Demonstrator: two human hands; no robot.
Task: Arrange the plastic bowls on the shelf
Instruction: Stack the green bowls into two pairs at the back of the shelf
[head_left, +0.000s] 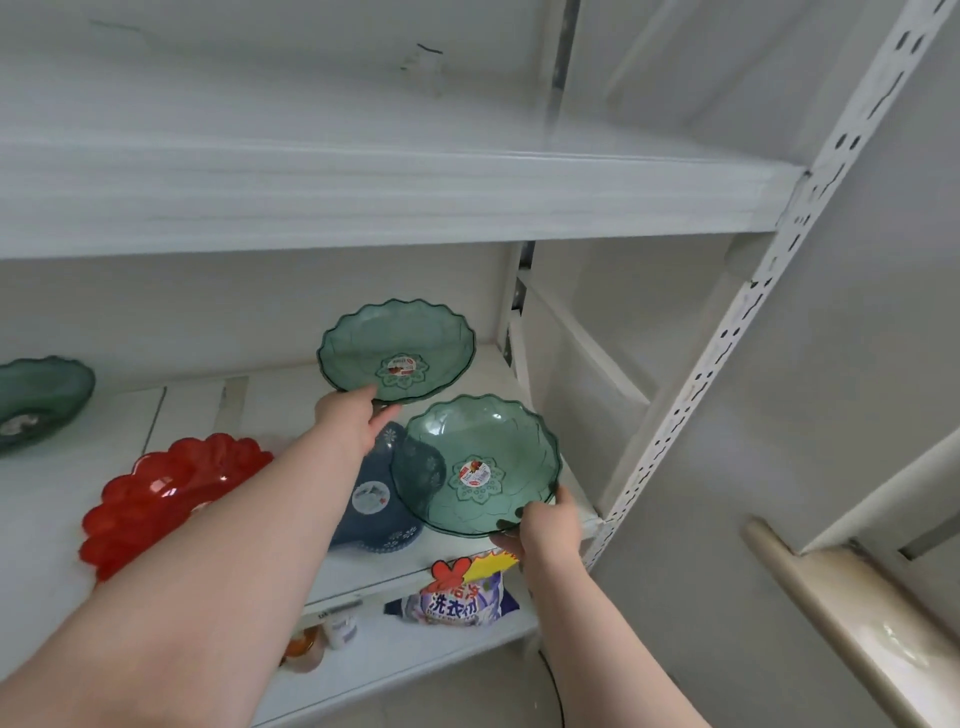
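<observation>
Both bare forearms reach forward and up from the lower edge of the view. The left hand (347, 419) is stretched farthest, its arm running diagonally from the lower left, fingers (383, 415) extended and pointing right. The right hand (549, 530) is nearer and lower, wrist bent, fingers curled in a pinch with the thumb on top.

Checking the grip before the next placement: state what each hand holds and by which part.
The right hand grips the nearer green bowl by its near rim. The left hand holds the farther green bowl at its lower-left rim.
</observation>
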